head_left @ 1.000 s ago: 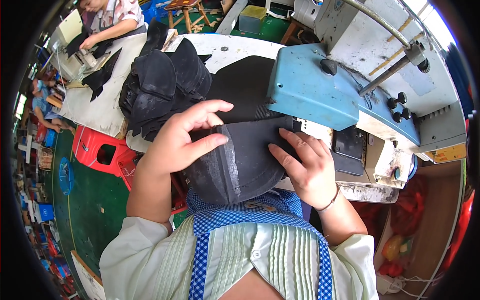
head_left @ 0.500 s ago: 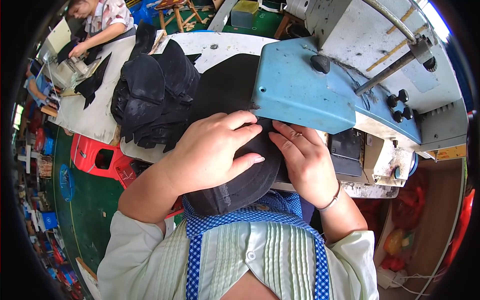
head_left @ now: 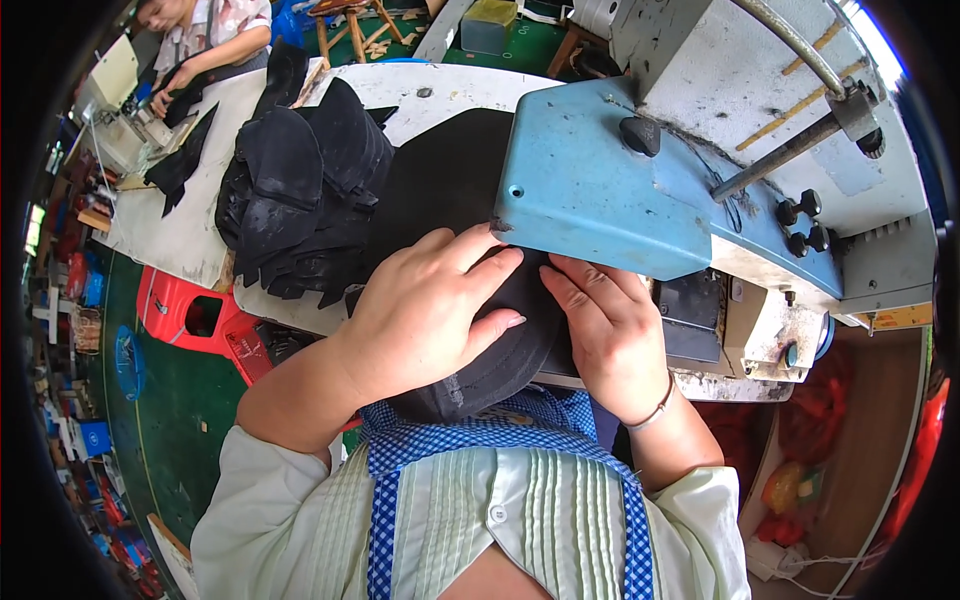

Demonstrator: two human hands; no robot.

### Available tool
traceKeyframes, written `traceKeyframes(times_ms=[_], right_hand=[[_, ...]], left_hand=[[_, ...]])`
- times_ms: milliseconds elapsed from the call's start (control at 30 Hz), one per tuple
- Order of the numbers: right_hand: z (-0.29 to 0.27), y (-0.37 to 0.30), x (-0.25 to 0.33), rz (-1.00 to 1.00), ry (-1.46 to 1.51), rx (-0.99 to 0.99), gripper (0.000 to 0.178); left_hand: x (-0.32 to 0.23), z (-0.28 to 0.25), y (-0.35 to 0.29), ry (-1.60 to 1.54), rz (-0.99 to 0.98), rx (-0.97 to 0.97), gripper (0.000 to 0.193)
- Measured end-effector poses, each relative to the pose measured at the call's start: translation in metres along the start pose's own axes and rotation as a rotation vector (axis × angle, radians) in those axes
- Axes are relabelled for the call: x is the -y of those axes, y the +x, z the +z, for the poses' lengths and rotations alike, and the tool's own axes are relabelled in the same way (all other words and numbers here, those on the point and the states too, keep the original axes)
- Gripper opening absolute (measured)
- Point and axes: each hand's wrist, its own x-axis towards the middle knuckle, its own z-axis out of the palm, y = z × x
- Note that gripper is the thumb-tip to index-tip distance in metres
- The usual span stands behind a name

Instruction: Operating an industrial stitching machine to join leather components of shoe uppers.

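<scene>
A large black cloth-like piece, with a curved near end, passes under the blue head of a machine and overhangs the table edge by my apron. My left hand lies on it with fingers stretched out and the thumb apart, fingertips beside the machine's near left corner. My right hand presses its extended fingers on the piece just below the machine head, some tips partly hidden by it. Between the two hands a strip of the black material shows. The machine's working point is hidden under the blue cover.
A heap of cut black pieces lies on the white table at the left. Another person works at a machine at the far left. A red plastic stool stands below the table. Black knobs and a metal rod stick out at the right.
The black piece has slid slightly away from me under the machine head, so less of its near end shows. My hands keep nearly the same pose. The other person's arm has shifted.
</scene>
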Motion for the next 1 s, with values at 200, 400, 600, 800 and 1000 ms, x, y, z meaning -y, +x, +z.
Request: traceKeyframes(times_ms=[200,400,600,800,1000], right_hand=[[0.002,-0.006,0.001,0.092,0.013,-0.011,0.038],[0.004,-0.006,0.000,0.101,0.013,-0.027,0.039],[0.005,-0.006,-0.001,0.107,0.015,-0.024,0.041],[0.005,-0.006,0.000,0.110,0.010,-0.026,0.041],[0.006,-0.006,-0.001,0.118,0.002,-0.032,0.039]], left_hand=[[0.003,0.002,0.000,0.025,0.014,-0.037,0.045],[0.012,0.004,0.005,0.019,0.027,-0.057,0.044],[0.016,0.005,0.008,0.033,0.045,-0.090,0.041],[0.017,0.004,0.010,0.051,0.026,-0.082,0.037],[0.018,0.006,0.011,0.058,0.015,-0.098,0.037]])
